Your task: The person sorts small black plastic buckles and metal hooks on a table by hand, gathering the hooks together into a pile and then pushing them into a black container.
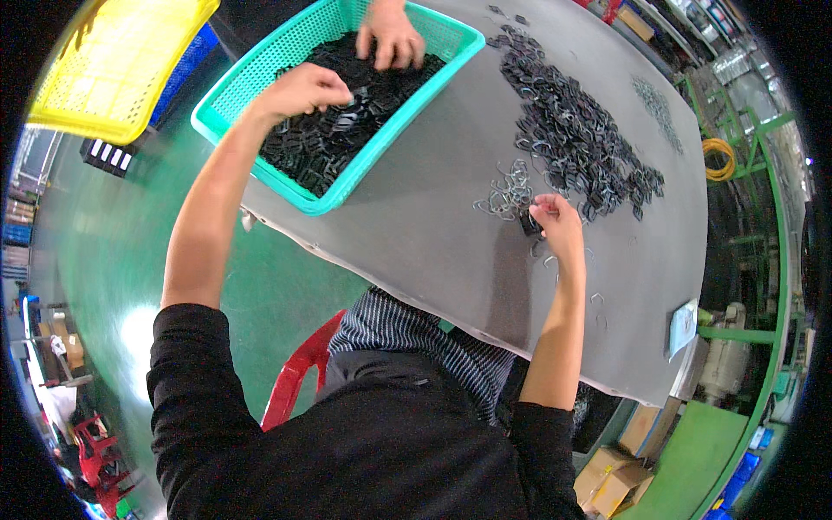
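My left hand point(310, 92) is over a turquoise plastic basket point(201, 117) filled with small black pieces point(316, 143). Its fingers are bent together; whether a piece is between them I cannot make out, and some pieces just below look smeared by motion. Down on the grey table, my right hand point(559, 218) pinches a small black block-like piece point(529, 224). Beside that hand lies a tangle of thin metal wire hooks point(507, 192). Behind it spreads a long heap of black pieces with metal loops point(568, 121).
Another person's hand point(392, 42) reaches into the basket's far side. A strip of small metal parts point(657, 111) lies at the table's right, and a pale blue packet point(683, 329) at its right edge. A yellow crate point(113, 69) stands at left, a red chair point(299, 368) below the table edge.
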Demonstrator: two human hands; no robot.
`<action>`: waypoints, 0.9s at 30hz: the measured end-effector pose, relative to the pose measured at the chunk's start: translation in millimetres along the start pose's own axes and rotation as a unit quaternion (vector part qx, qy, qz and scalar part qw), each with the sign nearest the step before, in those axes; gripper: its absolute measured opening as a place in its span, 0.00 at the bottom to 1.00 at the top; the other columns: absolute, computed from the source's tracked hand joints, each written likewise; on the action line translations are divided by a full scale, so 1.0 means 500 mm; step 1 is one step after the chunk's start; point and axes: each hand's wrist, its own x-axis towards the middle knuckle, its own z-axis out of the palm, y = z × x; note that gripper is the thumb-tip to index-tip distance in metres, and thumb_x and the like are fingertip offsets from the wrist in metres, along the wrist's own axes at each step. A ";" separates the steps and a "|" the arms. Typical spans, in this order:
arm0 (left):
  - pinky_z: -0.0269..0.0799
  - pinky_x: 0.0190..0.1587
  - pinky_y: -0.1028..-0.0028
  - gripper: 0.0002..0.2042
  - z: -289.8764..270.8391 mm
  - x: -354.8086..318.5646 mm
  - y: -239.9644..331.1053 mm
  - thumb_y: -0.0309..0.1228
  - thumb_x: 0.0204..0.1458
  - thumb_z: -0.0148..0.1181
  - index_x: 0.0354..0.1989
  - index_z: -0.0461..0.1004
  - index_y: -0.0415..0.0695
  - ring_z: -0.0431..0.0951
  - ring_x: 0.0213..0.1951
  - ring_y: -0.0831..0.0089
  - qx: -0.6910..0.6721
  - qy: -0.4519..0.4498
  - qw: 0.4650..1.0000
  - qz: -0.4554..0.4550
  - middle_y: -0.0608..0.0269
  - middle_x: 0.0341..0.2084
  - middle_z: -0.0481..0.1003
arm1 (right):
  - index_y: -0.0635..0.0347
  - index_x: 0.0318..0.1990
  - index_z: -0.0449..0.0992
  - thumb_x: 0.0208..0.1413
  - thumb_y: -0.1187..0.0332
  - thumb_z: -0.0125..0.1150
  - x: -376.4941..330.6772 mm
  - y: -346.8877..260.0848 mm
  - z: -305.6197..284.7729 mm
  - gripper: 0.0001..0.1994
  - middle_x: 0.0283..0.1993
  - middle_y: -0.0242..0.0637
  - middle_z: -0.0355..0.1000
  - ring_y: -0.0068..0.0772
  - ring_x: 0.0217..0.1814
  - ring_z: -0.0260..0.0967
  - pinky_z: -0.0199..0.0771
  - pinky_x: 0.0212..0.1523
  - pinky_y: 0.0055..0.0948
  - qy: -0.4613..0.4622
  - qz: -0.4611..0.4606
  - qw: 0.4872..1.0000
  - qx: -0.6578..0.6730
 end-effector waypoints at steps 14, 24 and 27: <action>0.72 0.38 0.68 0.16 0.471 0.065 0.182 0.35 0.44 0.63 0.42 0.74 0.43 0.77 0.33 0.65 0.073 0.092 0.963 0.241 0.56 0.34 0.75 | 0.52 0.32 0.80 0.42 0.51 0.65 -0.028 -0.093 0.008 0.16 0.35 0.43 0.76 0.46 0.40 0.74 0.73 0.41 0.41 -0.037 0.040 0.955 -0.290; 0.73 0.45 0.70 0.23 0.595 0.020 0.264 0.34 0.51 0.60 0.54 0.65 0.39 0.75 0.44 0.71 -0.544 -0.247 0.801 0.030 0.61 0.43 0.73 | 0.57 0.35 0.79 0.54 0.60 0.53 -0.036 -0.075 -0.065 0.12 0.35 0.46 0.73 0.48 0.38 0.71 0.70 0.39 0.41 0.040 -0.053 0.994 -0.089; 0.73 0.47 0.71 0.18 0.609 0.012 0.269 0.35 0.57 0.53 0.52 0.66 0.40 0.74 0.44 0.75 -0.604 -0.175 0.776 0.044 0.62 0.44 0.73 | 0.58 0.37 0.78 0.55 0.61 0.54 -0.066 -0.122 -0.033 0.12 0.36 0.42 0.69 0.44 0.35 0.71 0.70 0.33 0.35 0.139 -0.125 0.952 -0.242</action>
